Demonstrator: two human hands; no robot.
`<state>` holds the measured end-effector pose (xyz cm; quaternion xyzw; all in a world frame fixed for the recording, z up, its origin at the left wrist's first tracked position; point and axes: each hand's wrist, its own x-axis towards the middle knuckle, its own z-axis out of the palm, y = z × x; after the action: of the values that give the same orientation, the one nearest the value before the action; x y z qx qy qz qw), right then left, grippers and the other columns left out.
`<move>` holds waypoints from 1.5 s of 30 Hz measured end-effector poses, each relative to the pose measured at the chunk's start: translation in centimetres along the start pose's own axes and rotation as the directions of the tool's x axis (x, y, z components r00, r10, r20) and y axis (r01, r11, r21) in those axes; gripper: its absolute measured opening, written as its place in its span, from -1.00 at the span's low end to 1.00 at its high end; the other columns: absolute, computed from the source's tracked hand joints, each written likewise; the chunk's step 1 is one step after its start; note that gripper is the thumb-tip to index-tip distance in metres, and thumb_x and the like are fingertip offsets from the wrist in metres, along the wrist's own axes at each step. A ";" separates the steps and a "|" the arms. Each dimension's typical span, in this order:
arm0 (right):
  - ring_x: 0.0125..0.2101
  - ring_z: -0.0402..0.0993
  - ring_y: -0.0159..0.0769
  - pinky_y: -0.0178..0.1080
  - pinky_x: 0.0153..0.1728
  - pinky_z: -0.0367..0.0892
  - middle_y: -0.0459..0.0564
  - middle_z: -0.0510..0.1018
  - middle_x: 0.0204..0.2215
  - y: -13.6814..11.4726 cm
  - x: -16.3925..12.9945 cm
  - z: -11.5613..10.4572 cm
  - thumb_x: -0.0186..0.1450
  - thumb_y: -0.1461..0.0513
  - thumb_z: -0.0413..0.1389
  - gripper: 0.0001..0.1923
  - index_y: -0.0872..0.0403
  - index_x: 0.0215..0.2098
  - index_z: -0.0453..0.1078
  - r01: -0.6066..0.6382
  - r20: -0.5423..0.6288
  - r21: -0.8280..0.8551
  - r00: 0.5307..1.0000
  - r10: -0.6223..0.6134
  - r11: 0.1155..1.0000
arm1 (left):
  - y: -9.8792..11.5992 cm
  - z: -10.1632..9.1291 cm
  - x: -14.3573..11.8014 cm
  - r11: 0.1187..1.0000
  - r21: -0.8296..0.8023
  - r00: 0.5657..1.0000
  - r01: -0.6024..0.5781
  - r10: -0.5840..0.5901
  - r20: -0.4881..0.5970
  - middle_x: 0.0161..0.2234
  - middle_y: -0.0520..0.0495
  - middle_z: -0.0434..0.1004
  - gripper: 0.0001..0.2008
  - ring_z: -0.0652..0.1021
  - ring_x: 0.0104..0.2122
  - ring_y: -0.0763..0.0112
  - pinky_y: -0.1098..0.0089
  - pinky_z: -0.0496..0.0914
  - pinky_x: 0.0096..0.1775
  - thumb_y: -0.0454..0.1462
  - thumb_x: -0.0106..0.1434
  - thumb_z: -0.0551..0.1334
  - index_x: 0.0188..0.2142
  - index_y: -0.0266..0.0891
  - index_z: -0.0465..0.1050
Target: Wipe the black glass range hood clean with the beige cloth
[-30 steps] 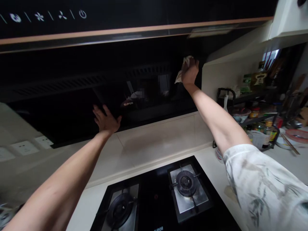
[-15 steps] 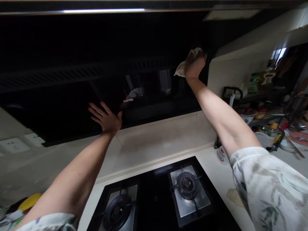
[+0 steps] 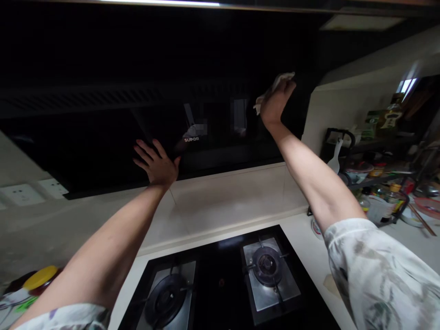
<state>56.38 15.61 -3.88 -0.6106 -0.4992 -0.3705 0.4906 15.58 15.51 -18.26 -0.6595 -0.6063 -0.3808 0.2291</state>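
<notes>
head view: my right hand [image 3: 275,103] clutches a cloth [image 3: 282,79] at the hood [image 3: 213,59], likely wiping; left hand [image 3: 159,167] splayed there; next stroke likely needs even pressure.

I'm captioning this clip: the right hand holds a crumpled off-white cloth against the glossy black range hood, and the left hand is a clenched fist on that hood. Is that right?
Not quite: the left hand is open and splayed on the glossy black range hood, as the head view shows. The right hand does hold the crumpled off-white cloth.
</notes>
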 end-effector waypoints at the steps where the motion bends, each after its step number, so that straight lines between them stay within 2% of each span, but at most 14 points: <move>1: 0.48 0.12 0.28 0.31 0.47 0.10 0.51 0.18 0.42 -0.6 -0.7 0.4 0.58 0.25 -0.17 -0.31 0.32 0.62 0.07 -0.077 -0.024 0.015 0.997 0.078 0.997 | 0.0 -0.1 0.0 1.000 0.000 1.000 0.000 0.000 0.005 0.53 -0.90 -0.50 0.02 -0.26 0.55 -0.68 -0.57 -0.13 0.43 -0.09 0.58 0.28 0.62 -0.60 -0.36; 3: 0.48 0.13 0.28 0.35 0.46 0.11 0.51 0.15 0.45 -1.5 -2.4 1.0 0.59 0.26 -0.19 -0.31 0.32 0.62 0.07 -0.191 -0.053 0.068 0.979 0.195 0.979 | 0.0 -0.2 0.0 1.000 -0.001 1.000 0.001 -0.001 0.013 0.53 -0.90 -0.51 0.02 -0.26 0.55 -0.68 -0.58 -0.14 0.43 -0.10 0.58 0.30 0.62 -0.62 -0.34; 5: 0.47 0.16 0.23 0.34 0.45 0.13 0.49 0.17 0.46 -1.8 -4.2 1.1 0.58 0.29 -0.24 -0.32 0.30 0.61 0.13 -0.192 -0.063 0.125 0.978 0.201 0.973 | 0.0 -0.4 0.0 1.000 0.000 1.000 -0.006 0.006 0.023 0.54 -0.88 -0.52 0.01 -0.27 0.55 -0.66 -0.58 -0.15 0.43 -0.10 0.57 0.30 0.62 -0.61 -0.32; 11: 0.44 0.22 0.02 0.15 0.51 0.13 0.35 0.29 0.46 -4.7 -5.0 -1.0 0.58 0.38 -0.37 -0.31 0.32 0.56 0.20 0.049 0.045 0.085 0.998 -0.053 0.995 | 0.0 -1.0 -0.4 1.000 0.018 0.999 -0.020 0.019 0.046 0.55 -0.85 -0.52 -0.02 -0.28 0.56 -0.62 -0.56 -0.13 0.44 -0.12 0.58 0.28 0.63 -0.61 -0.31; 15: 0.52 0.10 0.02 0.09 0.54 0.09 0.10 0.17 0.57 -7.8 -5.4 -1.9 0.63 0.31 -0.31 -0.34 0.08 0.63 0.14 0.235 0.109 0.059 0.965 -0.240 0.970 | 0.0 -1.1 0.0 0.999 0.048 0.999 -0.022 0.019 0.050 0.55 -0.85 -0.50 -0.01 -0.25 0.56 -0.65 -0.56 -0.09 0.44 -0.12 0.57 0.28 0.63 -0.62 -0.30; 18: 0.50 0.15 0.10 0.18 0.49 0.16 0.11 0.10 0.60 -8.0 -7.0 -2.1 0.59 0.34 -0.25 -0.31 0.05 0.65 0.12 0.304 0.211 0.028 0.929 -0.303 0.952 | -0.5 -0.6 0.0 0.998 0.057 0.999 -0.012 0.010 0.038 0.57 -0.80 -0.50 -0.02 -0.21 0.57 -0.59 -0.53 -0.05 0.45 -0.08 0.57 0.26 0.64 -0.55 -0.28; 23: 0.46 0.16 0.11 0.23 0.45 0.15 0.18 0.09 0.60 -6.5 -8.5 -1.7 0.58 0.34 -0.25 -0.30 0.08 0.64 0.13 0.287 0.238 0.042 0.927 -0.288 0.957 | -3.2 1.4 -3.4 0.997 0.054 0.995 -0.049 0.044 0.092 0.62 -0.58 -0.47 -0.16 -0.22 0.61 -0.31 -0.39 -0.09 0.51 -0.05 0.62 0.08 0.66 -0.46 -0.19; 27: 0.47 0.11 0.09 0.24 0.46 0.11 0.17 0.08 0.61 -5.8 -8.5 -1.1 0.57 0.34 -0.24 -0.30 0.08 0.63 0.14 0.276 0.235 0.060 0.930 -0.282 0.959 | -6.2 3.0 -6.2 0.993 0.053 0.968 -0.103 0.088 0.234 0.63 -0.50 -0.28 -0.20 -0.13 0.62 -0.18 -0.32 -0.13 0.54 -0.06 0.59 0.06 0.64 -0.45 -0.04; 30: 0.46 0.14 0.09 0.26 0.48 0.11 0.18 0.15 0.58 -4.4 -8.8 -0.5 0.55 0.32 -0.20 -0.31 0.07 0.61 0.20 0.265 0.211 0.037 0.940 -0.267 0.963 | -7.7 3.0 -5.3 0.991 0.065 0.961 -0.119 0.099 0.256 0.63 -0.48 -0.29 -0.18 -0.13 0.62 -0.16 -0.31 -0.14 0.54 0.01 0.59 0.10 0.64 -0.37 -0.02; 33: 0.43 0.22 0.06 0.25 0.47 0.17 0.19 0.25 0.53 -1.7 -9.6 -0.1 0.52 0.32 -0.19 -0.32 0.06 0.54 0.31 0.224 0.124 0.022 0.966 -0.225 0.974 | -8.7 2.1 -2.8 0.998 0.027 0.961 -0.060 0.051 0.272 0.61 -0.61 -0.43 0.06 -0.23 0.62 -0.28 -0.42 -0.12 0.51 0.18 0.53 0.21 0.65 -0.47 -0.18; 35: 0.39 0.28 0.08 0.26 0.45 0.21 0.26 0.29 0.48 0.5 -10.1 0.0 0.46 0.33 -0.18 -0.30 0.12 0.51 0.33 0.115 0.033 0.005 0.993 -0.115 0.993 | -9.3 1.7 -1.5 0.999 -0.017 0.941 -0.028 0.032 0.336 0.60 -0.64 -0.53 0.19 -0.31 0.60 -0.38 -0.52 -0.12 0.47 0.26 0.47 0.25 0.65 -0.51 -0.28; 38: 0.31 0.35 0.19 0.32 0.41 0.24 0.48 0.30 0.38 2.5 -10.2 0.1 0.41 0.33 -0.19 -0.25 0.32 0.52 0.25 -0.110 -0.106 -0.021 0.989 0.108 0.994 | -9.8 1.7 -0.5 0.999 -0.051 0.911 -0.011 0.031 0.411 0.60 -0.60 -0.61 0.17 -0.37 0.59 -0.41 -0.57 -0.17 0.44 0.26 0.50 0.22 0.66 -0.46 -0.33; 41: 0.27 0.37 0.21 0.38 0.37 0.26 0.50 0.33 0.31 1.2 -8.2 0.8 0.45 0.31 -0.23 -0.28 0.33 0.52 0.23 -0.189 -0.165 -0.024 0.969 0.183 0.982 | -9.7 2.0 -0.5 0.998 -0.061 0.907 0.008 0.018 0.420 0.60 -0.56 -0.64 0.10 -0.39 0.59 -0.40 -0.58 -0.20 0.44 0.20 0.55 0.19 0.66 -0.42 -0.35; 45: 0.42 0.24 0.16 0.26 0.44 0.21 0.43 0.24 0.36 -5.4 -3.8 1.8 0.58 0.23 -0.19 -0.35 0.26 0.58 0.14 -0.087 -0.095 -0.036 0.992 0.083 0.996 | -9.4 1.8 -0.7 0.998 -0.062 0.907 0.018 0.010 0.421 0.61 -0.54 -0.62 0.08 -0.39 0.59 -0.39 -0.58 -0.18 0.45 0.13 0.56 0.25 0.66 -0.39 -0.34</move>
<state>50.17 16.50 -6.69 -0.6231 -0.4419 -0.3873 0.5162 6.83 18.00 -21.40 -0.7320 -0.6301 -0.2493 0.0706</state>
